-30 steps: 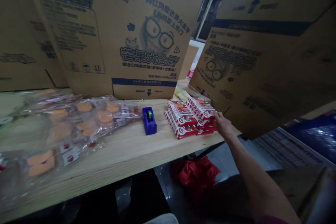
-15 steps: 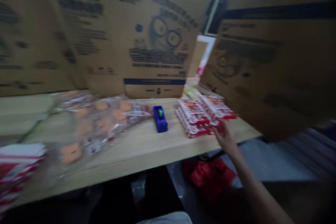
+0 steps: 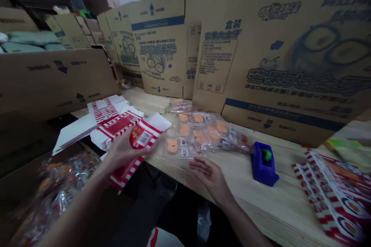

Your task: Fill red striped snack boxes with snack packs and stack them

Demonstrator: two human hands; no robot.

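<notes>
- Carton [image 3: 143, 138]: flat card, likely light and bendy; pinch near an edge.
- Left hand [image 3: 121, 150]: fingers clamped on it.
- Right hand [image 3: 209, 171]: fingers apart, resting on counter [image 3: 275, 212].

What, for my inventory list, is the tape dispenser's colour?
The tape dispenser is blue with a green roll, clearest in the head view.

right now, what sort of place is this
Likely a packing workshop: printed shipping cartons line a wooden bench strewn with clear snack packets, and the left hand holds a flat red-and-white box.
</notes>
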